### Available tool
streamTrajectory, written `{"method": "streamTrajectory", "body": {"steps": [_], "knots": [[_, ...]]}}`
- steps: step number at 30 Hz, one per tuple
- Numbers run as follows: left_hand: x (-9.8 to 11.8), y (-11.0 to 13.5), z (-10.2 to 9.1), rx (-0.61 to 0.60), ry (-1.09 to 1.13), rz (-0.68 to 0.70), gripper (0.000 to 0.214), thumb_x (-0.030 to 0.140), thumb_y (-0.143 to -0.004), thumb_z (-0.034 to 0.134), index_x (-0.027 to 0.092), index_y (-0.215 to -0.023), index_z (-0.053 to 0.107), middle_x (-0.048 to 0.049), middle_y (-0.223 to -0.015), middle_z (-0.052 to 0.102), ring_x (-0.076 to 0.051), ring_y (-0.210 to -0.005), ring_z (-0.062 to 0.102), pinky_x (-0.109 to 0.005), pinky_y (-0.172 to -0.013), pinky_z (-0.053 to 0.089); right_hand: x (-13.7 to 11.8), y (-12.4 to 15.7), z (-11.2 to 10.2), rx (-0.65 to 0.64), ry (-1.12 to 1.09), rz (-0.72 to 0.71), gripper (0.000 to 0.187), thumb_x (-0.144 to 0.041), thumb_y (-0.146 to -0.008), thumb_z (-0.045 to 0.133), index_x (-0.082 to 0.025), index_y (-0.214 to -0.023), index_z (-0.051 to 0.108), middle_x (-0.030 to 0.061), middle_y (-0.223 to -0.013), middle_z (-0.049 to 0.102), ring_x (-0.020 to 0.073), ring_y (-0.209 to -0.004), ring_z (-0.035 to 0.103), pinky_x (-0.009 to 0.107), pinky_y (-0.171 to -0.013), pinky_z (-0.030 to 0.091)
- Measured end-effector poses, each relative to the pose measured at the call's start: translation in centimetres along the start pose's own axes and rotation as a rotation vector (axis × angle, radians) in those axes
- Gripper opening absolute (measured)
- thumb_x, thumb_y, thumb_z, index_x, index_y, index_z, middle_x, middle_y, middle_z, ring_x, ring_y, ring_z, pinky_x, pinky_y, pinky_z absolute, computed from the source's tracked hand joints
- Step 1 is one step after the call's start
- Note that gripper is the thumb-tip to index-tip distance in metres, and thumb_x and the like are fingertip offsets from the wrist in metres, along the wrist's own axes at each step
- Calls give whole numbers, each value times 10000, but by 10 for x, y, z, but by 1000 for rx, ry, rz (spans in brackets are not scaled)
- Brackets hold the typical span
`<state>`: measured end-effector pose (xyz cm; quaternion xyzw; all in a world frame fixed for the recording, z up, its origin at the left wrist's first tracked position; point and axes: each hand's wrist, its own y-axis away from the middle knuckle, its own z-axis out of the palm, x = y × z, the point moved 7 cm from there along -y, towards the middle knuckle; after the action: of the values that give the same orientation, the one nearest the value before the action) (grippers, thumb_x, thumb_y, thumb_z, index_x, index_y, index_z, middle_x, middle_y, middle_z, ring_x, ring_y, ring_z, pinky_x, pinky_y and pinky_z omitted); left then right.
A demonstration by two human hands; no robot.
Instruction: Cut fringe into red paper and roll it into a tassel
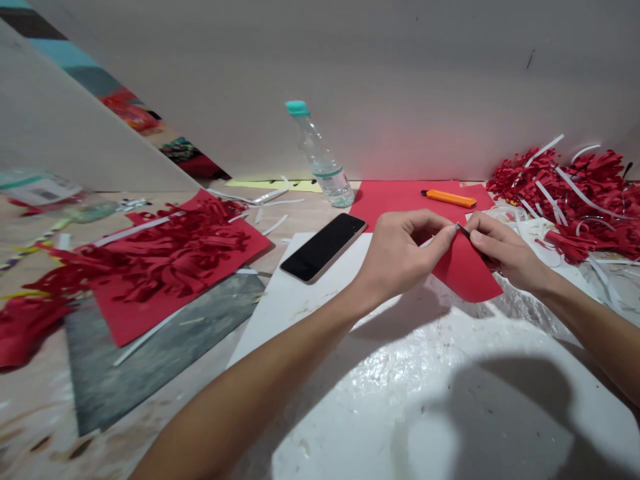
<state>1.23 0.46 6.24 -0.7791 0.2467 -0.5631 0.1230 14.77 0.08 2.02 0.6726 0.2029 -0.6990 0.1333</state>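
Note:
Over the white board [320,413], my left hand [400,250] pinches the upper edge of a small red sheet [465,270], thumb against forefinger. The sheet hangs down between my hands and curves a little; I cannot tell whether it is paper or foam. My right hand [505,250] is closed around a slim dark tool [464,231] whose tip meets the sheet's top edge near my left thumb. Most of that tool is hidden by the fingers. Behind the hands, an orange utility knife [451,198] lies on a larger red sheet [387,200].
A black-screened phone [325,247] lies left of my hands. A clear bottle [323,160] with a teal cap leans behind it. Red cut strips [175,253] are heaped on a red sheet at left, above a grey mat [165,367]. More red strips [590,193] pile up at right.

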Motion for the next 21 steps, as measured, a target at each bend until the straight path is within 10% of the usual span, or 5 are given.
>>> {"method": "streamTrajectory", "body": {"steps": [21], "knots": [[-2,-1,1,12,20,49,142,245,-808,644,144,-773,737,-44,-733,743,-128,-625,652,-209,-554,503,-1,1,-1,-42,18,31,290,-471,-890,577,-203,-835,484,-59,-668,392,68,-506,300,185,-429,212]]}}
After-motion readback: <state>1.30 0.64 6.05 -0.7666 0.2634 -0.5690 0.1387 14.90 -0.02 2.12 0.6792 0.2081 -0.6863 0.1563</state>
